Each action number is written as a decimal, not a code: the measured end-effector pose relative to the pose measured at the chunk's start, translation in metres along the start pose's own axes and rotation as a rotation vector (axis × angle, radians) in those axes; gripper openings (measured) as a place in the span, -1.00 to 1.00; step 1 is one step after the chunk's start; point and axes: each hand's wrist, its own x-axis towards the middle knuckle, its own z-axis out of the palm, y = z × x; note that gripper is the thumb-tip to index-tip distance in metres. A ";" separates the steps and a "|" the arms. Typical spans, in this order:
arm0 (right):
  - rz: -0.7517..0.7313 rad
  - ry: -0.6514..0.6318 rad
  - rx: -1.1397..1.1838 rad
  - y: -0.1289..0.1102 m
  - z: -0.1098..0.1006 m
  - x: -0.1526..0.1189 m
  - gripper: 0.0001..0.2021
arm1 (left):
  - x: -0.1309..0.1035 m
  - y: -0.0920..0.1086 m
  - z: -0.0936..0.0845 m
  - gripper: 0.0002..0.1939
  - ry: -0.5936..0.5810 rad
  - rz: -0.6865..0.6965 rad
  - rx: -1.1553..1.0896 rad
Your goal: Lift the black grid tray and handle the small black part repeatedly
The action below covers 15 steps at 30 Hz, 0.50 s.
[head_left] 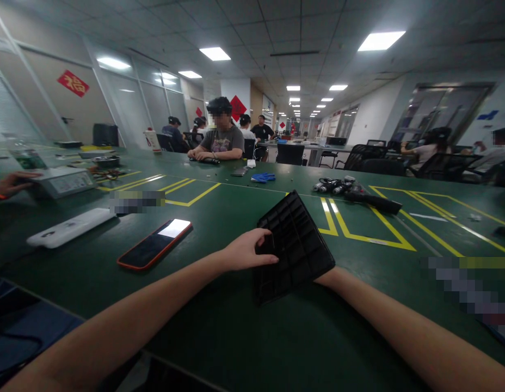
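Note:
A black tray [299,239] divided into square compartments is held up at a tilt over the green table. My left hand [249,251] is at its left edge, thumb and fingers curled onto it from the front. Between thumb and forefinger the area is dark, so I cannot make out whether a small part is there too. Behind the tray's lower right corner goes my right hand [328,276]; only the wrist shows, and its fingers are hidden. Left of my left hand, a phone [154,245] in an orange case lies on the table.
On the green table [220,321] are a white elongated device [73,226], a grey box [62,182] touched by another person's hand [16,184], a blue cloth-like item [263,177], and dark metallic parts [338,186]. Yellow tape marks the surface. A person [222,133] sits opposite.

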 end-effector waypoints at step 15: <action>0.811 0.073 -0.744 0.046 -0.092 -0.006 -0.40 | 0.021 -0.067 -0.055 -0.29 0.206 -0.673 0.584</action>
